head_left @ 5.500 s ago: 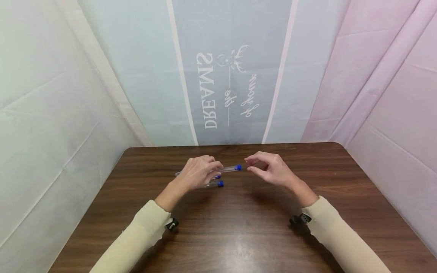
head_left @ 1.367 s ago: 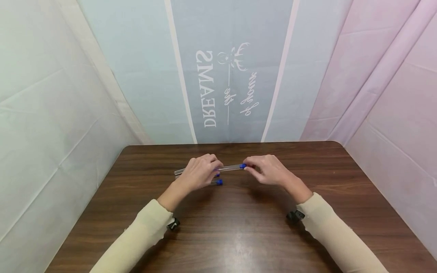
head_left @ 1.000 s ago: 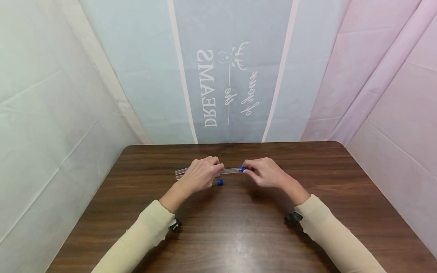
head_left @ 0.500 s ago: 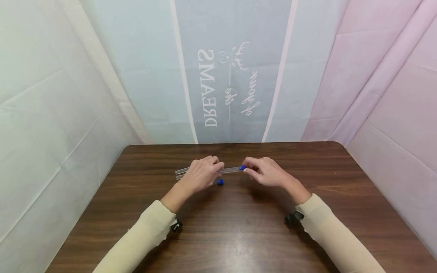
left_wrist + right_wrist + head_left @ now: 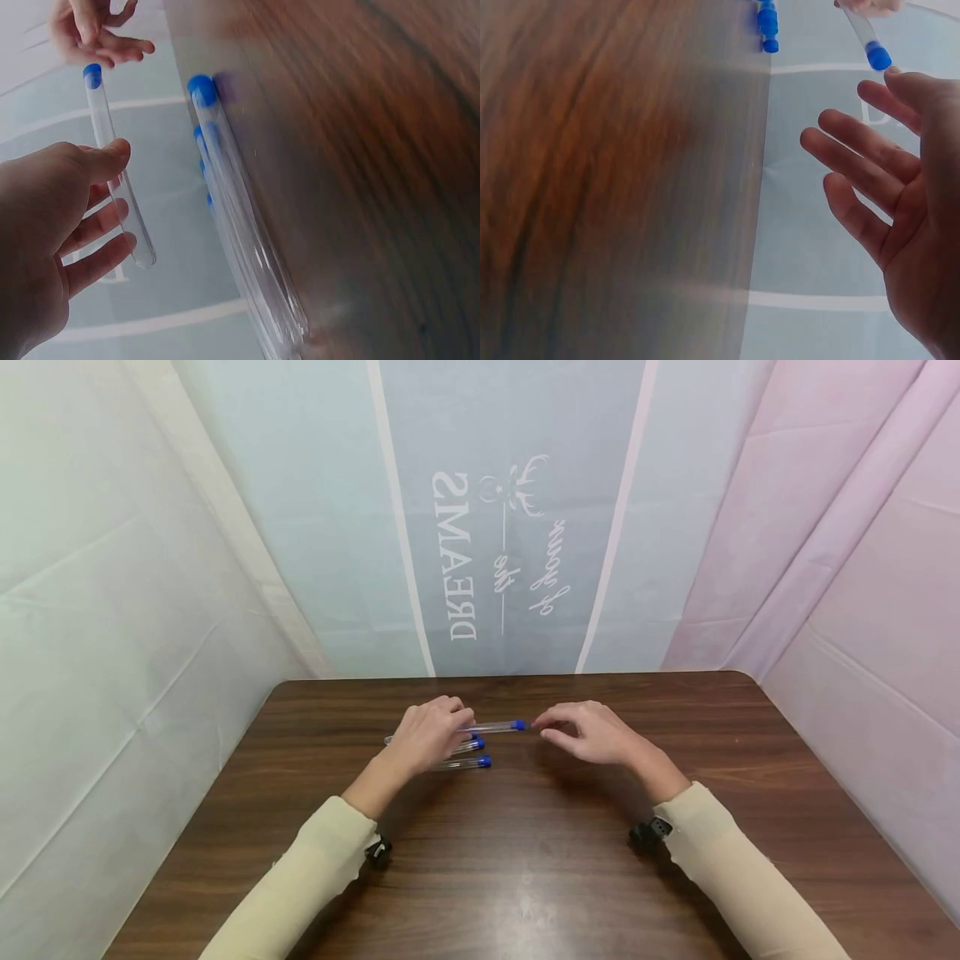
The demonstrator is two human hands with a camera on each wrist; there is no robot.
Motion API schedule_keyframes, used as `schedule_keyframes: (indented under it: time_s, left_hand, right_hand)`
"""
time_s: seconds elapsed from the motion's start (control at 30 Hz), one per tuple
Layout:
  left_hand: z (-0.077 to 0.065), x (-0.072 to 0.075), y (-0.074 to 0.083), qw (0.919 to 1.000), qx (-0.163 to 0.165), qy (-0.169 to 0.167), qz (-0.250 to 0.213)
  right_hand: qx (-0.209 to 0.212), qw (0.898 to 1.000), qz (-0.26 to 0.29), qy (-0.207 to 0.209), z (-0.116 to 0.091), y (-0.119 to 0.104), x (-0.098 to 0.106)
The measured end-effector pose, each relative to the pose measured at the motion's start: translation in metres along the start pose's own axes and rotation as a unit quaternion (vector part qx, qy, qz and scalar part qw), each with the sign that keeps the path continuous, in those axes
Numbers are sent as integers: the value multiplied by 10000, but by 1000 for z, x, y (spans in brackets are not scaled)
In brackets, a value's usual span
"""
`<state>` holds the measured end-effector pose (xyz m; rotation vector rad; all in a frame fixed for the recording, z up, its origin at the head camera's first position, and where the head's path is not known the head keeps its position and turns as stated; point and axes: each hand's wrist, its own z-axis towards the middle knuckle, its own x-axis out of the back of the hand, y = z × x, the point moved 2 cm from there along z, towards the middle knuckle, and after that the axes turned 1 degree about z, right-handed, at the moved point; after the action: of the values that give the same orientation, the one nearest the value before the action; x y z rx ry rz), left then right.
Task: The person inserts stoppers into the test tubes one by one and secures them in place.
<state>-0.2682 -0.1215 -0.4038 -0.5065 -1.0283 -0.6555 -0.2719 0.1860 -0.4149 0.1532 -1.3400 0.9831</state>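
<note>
My left hand pinches a clear test tube between thumb and fingers, holding it above the table with its blue cap pointing right. The cap is on the tube, and the tube looks see-through in the left wrist view. My right hand is just right of the cap, its fingers spread and loosely bent around nothing in the right wrist view. Several more capped test tubes lie side by side on the table below my left hand, which hides parts of them in the head view.
The brown wood-grain table runs back to a light blue printed cloth. Pale cloth walls stand at left and right. A small black device sits at each wrist.
Half a second ago my right fingers pinched the cap; now they have let go and stand apart from it. My left hand has shifted slightly left with the test tube.
</note>
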Motion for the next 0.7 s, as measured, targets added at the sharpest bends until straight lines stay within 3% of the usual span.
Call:
schedule_keyframes:
  time_s: [0.43, 0.7]
  left_hand:
    - [-15, 11, -32, 9981, 578, -225, 6]
    - [-33, 16, -55, 9973, 731, -84, -44]
  right_hand:
    - [199, 9977, -534, 377, -14, 21, 15]
    - [-177, 9969, -646, 424, -29, 32, 31]
